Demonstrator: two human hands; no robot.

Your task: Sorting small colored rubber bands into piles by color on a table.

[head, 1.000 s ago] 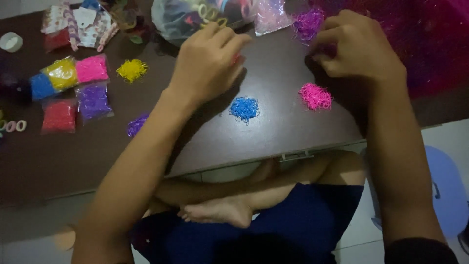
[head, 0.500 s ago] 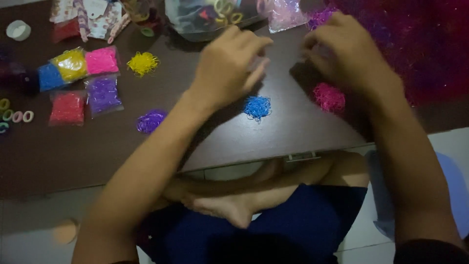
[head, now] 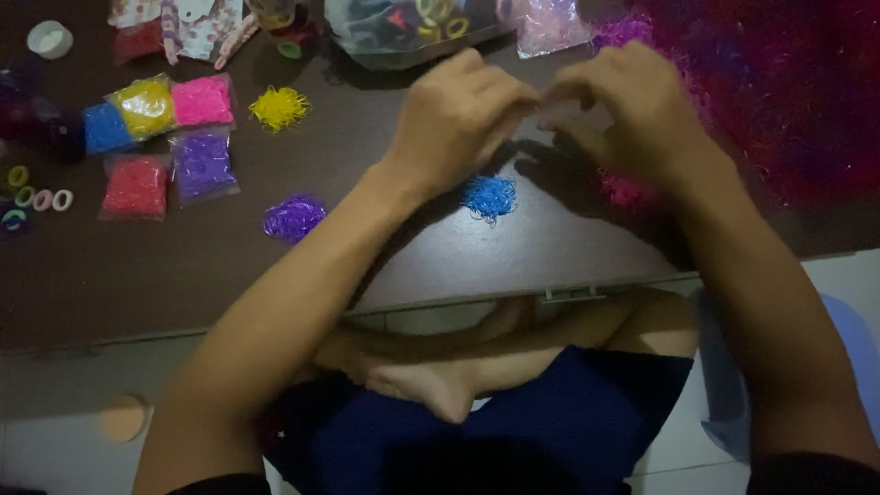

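Observation:
My left hand [head: 458,115] and my right hand [head: 632,105] meet fingertip to fingertip above the dark brown table [head: 183,266]. Both are curled as if pinching something tiny between them, but what it is I cannot see. A small pile of blue rubber bands [head: 489,197] lies just below the left hand. A pink pile [head: 625,191] peeks out under my right wrist. A purple pile [head: 293,218] and a yellow pile [head: 280,107] lie further left.
Small bags of blue [head: 105,128], yellow [head: 144,105], pink [head: 202,99], red [head: 135,186] and purple [head: 203,165] bands sit at the left. A clear bag [head: 403,27] stands at the back. A fuzzy magenta mass [head: 770,82] fills the right. The table edge runs above my crossed legs.
Both hands have drawn together until their fingertips touch. The view has shifted, so the piles sit lower and further right in the frame.

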